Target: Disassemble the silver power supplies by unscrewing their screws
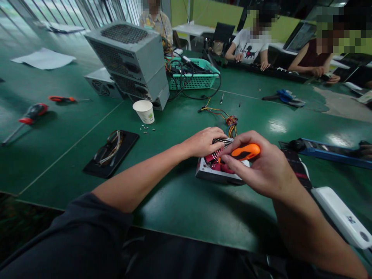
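A small grey power supply unit (216,175) with a wire fan grille and red parts lies on the green table (180,193) in front of me. My left hand (203,141) rests on its top left, fingers curled over the grille. My right hand (261,164) is closed round an orange-handled screwdriver (245,152), whose tip points down and left into the unit. A bundle of coloured wires (231,122) runs out from behind the unit.
A stack of grey power supply cases (130,58), a paper cup (144,111) with small screws beside it, a black tray (112,153), two red screwdrivers (31,114) at left, a green basket (197,75), a white device (343,217) at right. Three people sit across the table.
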`<state>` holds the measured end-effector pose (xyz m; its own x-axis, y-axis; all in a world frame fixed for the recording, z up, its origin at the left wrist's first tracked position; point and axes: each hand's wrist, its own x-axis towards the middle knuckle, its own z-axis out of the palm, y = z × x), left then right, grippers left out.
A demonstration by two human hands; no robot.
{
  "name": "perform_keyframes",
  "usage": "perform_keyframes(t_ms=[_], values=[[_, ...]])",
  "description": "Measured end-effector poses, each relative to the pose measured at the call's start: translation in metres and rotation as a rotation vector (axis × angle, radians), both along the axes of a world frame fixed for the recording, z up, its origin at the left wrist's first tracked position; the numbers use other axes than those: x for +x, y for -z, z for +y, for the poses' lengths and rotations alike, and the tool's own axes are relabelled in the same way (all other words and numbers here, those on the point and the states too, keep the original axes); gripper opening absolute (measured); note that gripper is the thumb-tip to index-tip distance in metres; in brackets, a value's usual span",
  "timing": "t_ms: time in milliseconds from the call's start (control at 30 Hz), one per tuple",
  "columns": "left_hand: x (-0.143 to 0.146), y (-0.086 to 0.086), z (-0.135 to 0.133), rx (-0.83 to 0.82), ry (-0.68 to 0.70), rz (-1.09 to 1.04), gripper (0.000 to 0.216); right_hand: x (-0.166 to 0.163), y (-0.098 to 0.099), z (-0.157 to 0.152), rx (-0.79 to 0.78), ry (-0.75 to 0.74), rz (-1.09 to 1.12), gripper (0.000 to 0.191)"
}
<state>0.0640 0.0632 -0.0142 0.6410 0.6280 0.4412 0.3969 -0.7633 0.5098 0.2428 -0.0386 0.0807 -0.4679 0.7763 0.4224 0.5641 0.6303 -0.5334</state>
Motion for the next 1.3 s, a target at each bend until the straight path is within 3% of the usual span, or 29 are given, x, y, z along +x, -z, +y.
perform_keyframes(t_ms=[167,367,667,833,967,1100,1200,1300], values=[[0.001,-0.001,-0.001,0.003,-0.028,0.018,0.022,0.008,0.003,0.01,-0.05,0.006,0.058,0.023],[0.001,-0.001,-0.004,0.011,-0.05,0.014,0.027,0.01,0.004,-0.005,-0.064,-0.079,0.054,0.017],[0.002,-0.002,-0.007,0.009,-0.08,0.024,0.029,0.03,0.06,-0.02,-0.283,0.126,0.487,0.023],[0.003,-0.001,-0.005,0.005,-0.082,0.021,0.029,0.024,0.071,-0.027,-0.386,0.135,0.729,0.024],[0.002,-0.001,-0.004,0.002,-0.064,0.024,0.03,0.022,0.067,-0.03,-0.372,0.16,0.713,0.023],[0.001,-0.001,-0.003,0.0,-0.061,0.029,0.029,0.023,0.055,-0.031,-0.173,0.252,0.465,0.021],[0.001,-0.002,-0.004,0.006,-0.055,0.029,0.029,0.019,0.036,-0.031,-0.03,0.237,0.232,0.02],[0.001,-0.002,-0.004,0.006,-0.049,0.027,0.028,0.005,0.011,-0.022,-0.034,0.135,0.088,0.014]])
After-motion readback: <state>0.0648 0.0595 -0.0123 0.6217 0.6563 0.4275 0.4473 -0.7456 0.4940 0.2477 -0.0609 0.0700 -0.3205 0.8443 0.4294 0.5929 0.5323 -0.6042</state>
